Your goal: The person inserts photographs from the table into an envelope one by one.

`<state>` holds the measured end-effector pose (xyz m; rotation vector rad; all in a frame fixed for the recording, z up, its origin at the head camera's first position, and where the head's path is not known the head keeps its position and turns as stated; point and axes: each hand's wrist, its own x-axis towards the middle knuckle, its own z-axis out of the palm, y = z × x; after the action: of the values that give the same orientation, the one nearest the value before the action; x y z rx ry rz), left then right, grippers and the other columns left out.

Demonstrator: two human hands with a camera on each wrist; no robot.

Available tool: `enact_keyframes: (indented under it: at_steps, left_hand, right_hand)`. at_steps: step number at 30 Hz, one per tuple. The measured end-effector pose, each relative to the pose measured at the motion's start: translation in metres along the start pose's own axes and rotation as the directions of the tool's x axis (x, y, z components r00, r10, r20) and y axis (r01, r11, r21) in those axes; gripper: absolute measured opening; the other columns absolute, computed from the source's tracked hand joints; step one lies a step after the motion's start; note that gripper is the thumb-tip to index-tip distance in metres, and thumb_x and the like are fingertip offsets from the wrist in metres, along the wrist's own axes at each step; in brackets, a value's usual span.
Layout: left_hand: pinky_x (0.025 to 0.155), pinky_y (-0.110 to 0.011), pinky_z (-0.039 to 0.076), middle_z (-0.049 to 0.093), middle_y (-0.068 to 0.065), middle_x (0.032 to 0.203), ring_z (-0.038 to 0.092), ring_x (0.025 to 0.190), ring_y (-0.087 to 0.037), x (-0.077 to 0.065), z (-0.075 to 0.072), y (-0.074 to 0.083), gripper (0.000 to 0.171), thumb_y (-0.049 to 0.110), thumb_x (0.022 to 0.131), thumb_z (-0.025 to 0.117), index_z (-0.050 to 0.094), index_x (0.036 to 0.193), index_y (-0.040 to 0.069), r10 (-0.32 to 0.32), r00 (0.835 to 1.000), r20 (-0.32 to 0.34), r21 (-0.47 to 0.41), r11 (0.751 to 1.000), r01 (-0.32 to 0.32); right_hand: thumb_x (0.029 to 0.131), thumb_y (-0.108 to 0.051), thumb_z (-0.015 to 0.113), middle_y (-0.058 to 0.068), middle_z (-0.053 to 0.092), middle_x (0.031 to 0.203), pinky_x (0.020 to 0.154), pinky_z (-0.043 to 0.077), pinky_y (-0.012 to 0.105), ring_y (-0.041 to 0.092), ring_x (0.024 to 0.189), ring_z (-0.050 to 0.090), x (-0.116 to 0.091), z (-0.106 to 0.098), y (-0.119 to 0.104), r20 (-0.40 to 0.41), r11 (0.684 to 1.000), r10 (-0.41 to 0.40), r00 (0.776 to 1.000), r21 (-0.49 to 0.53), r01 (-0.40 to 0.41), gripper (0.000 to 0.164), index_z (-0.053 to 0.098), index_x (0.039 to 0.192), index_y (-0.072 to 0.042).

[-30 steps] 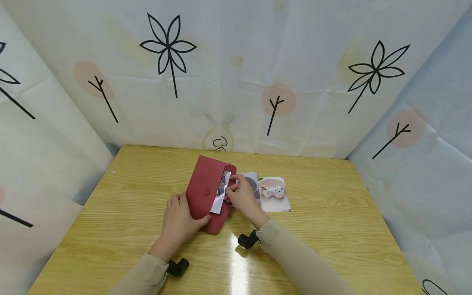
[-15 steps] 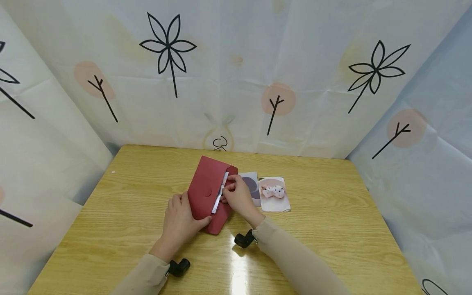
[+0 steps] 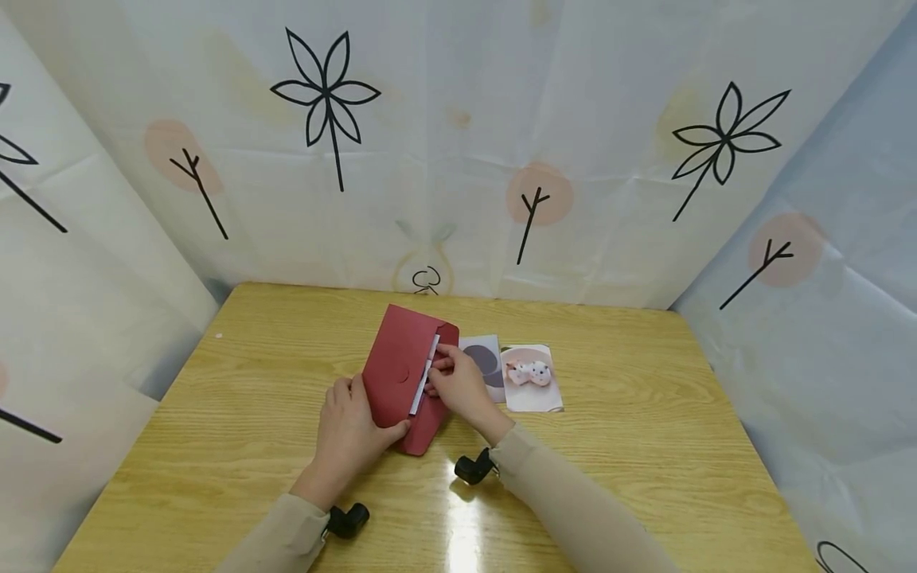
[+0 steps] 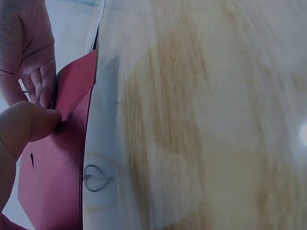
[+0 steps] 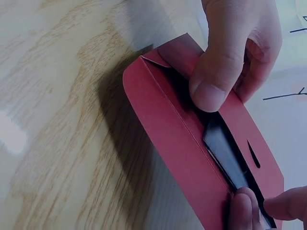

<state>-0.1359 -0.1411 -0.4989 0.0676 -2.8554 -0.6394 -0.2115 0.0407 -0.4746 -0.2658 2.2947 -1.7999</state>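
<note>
A red paper envelope (image 3: 401, 342) stands tilted above the table, its flap folded open toward the right. My left hand (image 3: 347, 422) grips its lower left part; in the right wrist view the left thumb (image 5: 211, 93) lies at the mouth's edge. Inside the mouth sits a photo card (image 3: 423, 382), of which the head view shows only a narrow white strip. In the right wrist view the card (image 5: 223, 148) looks dark and glossy. My right hand (image 3: 466, 390) pinches the card's outer edge with bent fingers; the flap and card partly hide these fingertips.
Right of the envelope lie two photo cards: one with a dark round shape (image 3: 487, 362), partly behind my right hand, and one with a spotted bow (image 3: 530, 374). Printed cloth walls (image 3: 444, 143) enclose the wooden table (image 3: 645, 446) at the back and sides.
The photo card has gone deeper into the envelope, from a broad picture strip to a thin white edge. My right hand has moved slightly left with it; my left hand keeps its grip.
</note>
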Motion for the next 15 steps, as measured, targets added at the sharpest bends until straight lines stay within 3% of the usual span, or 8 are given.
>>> enact_keyframes:
  at_steps: [3,7,12,15]
  left_hand:
    - [0.085,-0.051,0.041,0.043,-0.025,0.116,0.042,0.105,-0.038,0.000,0.000,-0.001,0.107,0.059,0.062,0.082,0.040,0.131,-0.012,-0.011,1.000,0.014,0.003,1.000,0.011]
    - [0.087,-0.053,0.041,0.042,-0.026,0.121,0.040,0.110,-0.039,0.001,-0.001,-0.004,0.108,0.059,0.063,0.081,0.039,0.133,-0.012,-0.035,0.999,0.037,0.001,0.999,0.035]
    - [0.087,-0.053,0.041,0.041,-0.026,0.121,0.040,0.109,-0.039,0.002,-0.001,-0.008,0.108,0.059,0.063,0.081,0.039,0.132,-0.012,-0.041,0.998,0.039,-0.007,0.999,0.042]
    - [0.086,-0.052,0.042,0.042,-0.026,0.120,0.040,0.108,-0.039,0.002,-0.003,-0.009,0.107,0.058,0.064,0.081,0.039,0.131,-0.013,-0.036,0.999,0.033,-0.002,0.999,0.036]
  right_hand:
    - [0.094,-0.005,0.057,0.017,0.059,0.103,0.066,0.057,0.037,0.033,0.079,0.068,-0.001,-0.003,0.000,-0.001,0.999,-0.012,1.000,-0.030,0.012,0.047,0.045,0.139,0.000]
    - [0.094,-0.024,0.063,0.010,0.059,0.104,0.062,0.055,0.034,0.026,0.078,0.067,-0.005,-0.015,-0.003,-0.032,0.993,-0.021,0.999,-0.120,0.017,0.050,0.048,0.137,-0.007]
    - [0.088,-0.047,0.067,0.008,0.060,0.110,0.068,0.052,0.034,0.016,0.085,0.063,-0.007,-0.043,-0.001,-0.104,0.970,-0.041,0.994,-0.242,0.014,0.063,0.048,0.137,-0.012]
    - [0.084,-0.054,0.068,0.010,0.060,0.113,0.072,0.052,0.036,0.018,0.091,0.061,-0.009,-0.061,0.004,-0.150,0.963,-0.024,0.988,-0.271,-0.018,0.069,0.047,0.138,-0.015]
